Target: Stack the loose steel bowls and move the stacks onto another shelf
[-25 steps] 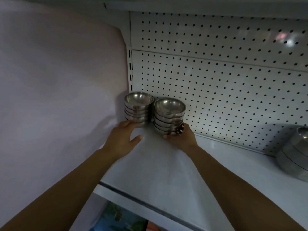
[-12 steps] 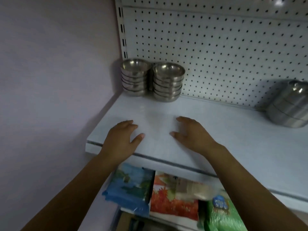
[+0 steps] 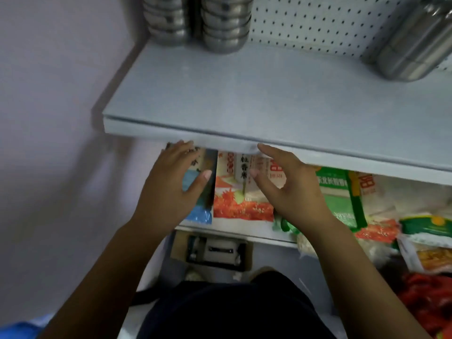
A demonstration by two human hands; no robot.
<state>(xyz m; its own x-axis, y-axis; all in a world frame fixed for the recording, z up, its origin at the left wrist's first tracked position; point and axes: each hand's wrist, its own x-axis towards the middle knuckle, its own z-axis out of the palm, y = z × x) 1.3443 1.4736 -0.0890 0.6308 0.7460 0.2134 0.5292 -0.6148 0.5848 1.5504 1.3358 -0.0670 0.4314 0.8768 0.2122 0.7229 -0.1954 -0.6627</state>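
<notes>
Both hands withdrew from pale grey shelf board (image 3: 244, 99): left hand (image 3: 168, 189), right hand (image 3: 291, 187) empty, fingers loose, below its front edge; round steel bowl stacks (image 3: 226, 23) sit back-left on it, apparently delivered.

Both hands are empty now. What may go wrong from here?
1. The left stack and right stack stand close together; bumping one may topple the other.
2. The left hand and right hand are just below the shelf edge and may knock it when rising.
</notes>
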